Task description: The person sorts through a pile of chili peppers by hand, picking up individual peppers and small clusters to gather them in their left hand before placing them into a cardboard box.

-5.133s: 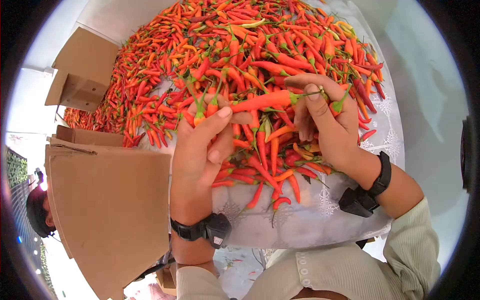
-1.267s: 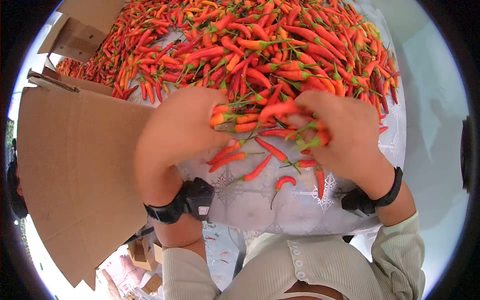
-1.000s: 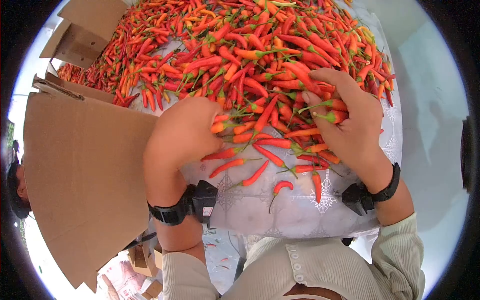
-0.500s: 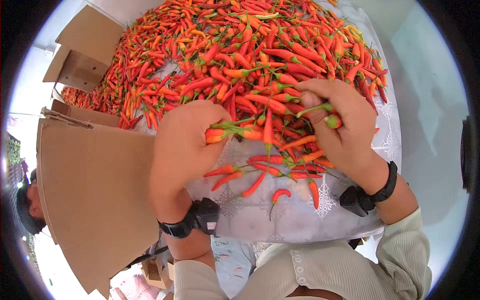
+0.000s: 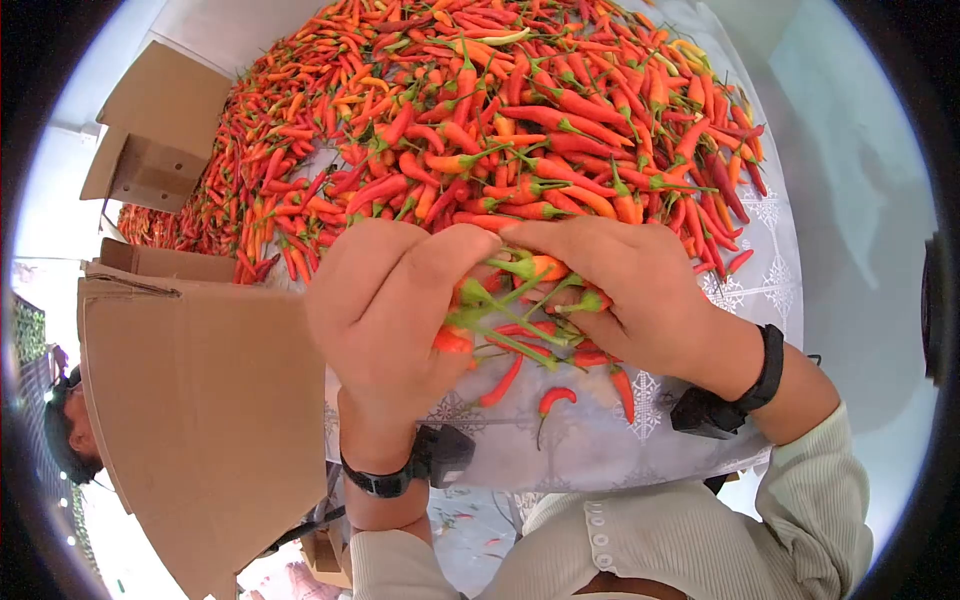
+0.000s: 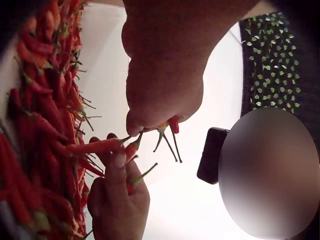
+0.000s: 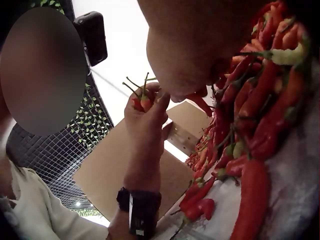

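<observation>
In the head view the left hand (image 5: 385,310) has its fingers curled round several chili peppers (image 5: 453,340), their green stems pointing right. Close against it, the right hand (image 5: 640,290) holds peppers too, one green-capped pepper (image 5: 595,300) showing in its palm. The fingertips of both hands meet at an orange pepper (image 5: 546,267). The left wrist view shows a red pepper (image 6: 97,147) lying level between the right hand (image 6: 120,200) and the left hand (image 6: 165,95). Stems stick up out of the left hand (image 7: 145,117) in the right wrist view.
A large heap of red and orange peppers (image 5: 560,110) covers the back of the patterned tablecloth (image 5: 590,450). Loose peppers (image 5: 555,400) lie near the front edge. Cardboard boxes (image 5: 200,400) stand at the left, with another person (image 5: 75,430) beyond them.
The hands were apart half a second ago; now they have come together, the left moving right and the right moving left. The head view has shifted slightly.
</observation>
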Demonstrator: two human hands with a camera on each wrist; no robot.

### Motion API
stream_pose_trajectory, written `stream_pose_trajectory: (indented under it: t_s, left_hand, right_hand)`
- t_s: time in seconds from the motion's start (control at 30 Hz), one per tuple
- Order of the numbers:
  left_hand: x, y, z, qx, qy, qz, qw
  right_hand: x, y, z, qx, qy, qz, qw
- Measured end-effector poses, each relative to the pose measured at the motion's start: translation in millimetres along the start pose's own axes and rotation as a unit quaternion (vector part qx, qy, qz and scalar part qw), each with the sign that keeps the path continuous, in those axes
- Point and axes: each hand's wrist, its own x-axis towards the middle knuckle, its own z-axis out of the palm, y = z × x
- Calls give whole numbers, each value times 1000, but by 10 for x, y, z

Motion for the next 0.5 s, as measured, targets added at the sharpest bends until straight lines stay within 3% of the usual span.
stream_pose_trajectory:
  t_s: [0.07, 0.17, 0.27, 0.3, 0.4, 0.5]
  left_hand:
    - [18, -33, 43, 5, 9, 19, 1000]
    - [29, 118, 96, -99, 28, -251, 962]
    - [24, 83, 191, -380, 63, -393, 835]
    - [22, 73, 209, -443, 59, -424, 788]
    - [-3, 76, 230, -517, -27, -433, 737]
    - [-22, 161, 312, -533, -60, -388, 750]
  right_hand:
    - [-13, 17, 11, 7, -20, 12, 1000]
    - [12, -25, 33, 138, 25, 56, 989]
    - [34, -66, -29, 291, 10, 143, 946]
    - [35, -50, -1, 294, 39, 131, 946]
    - [31, -15, 69, 302, 90, 132, 940]
    - [31, -61, 17, 307, 74, 190, 930]
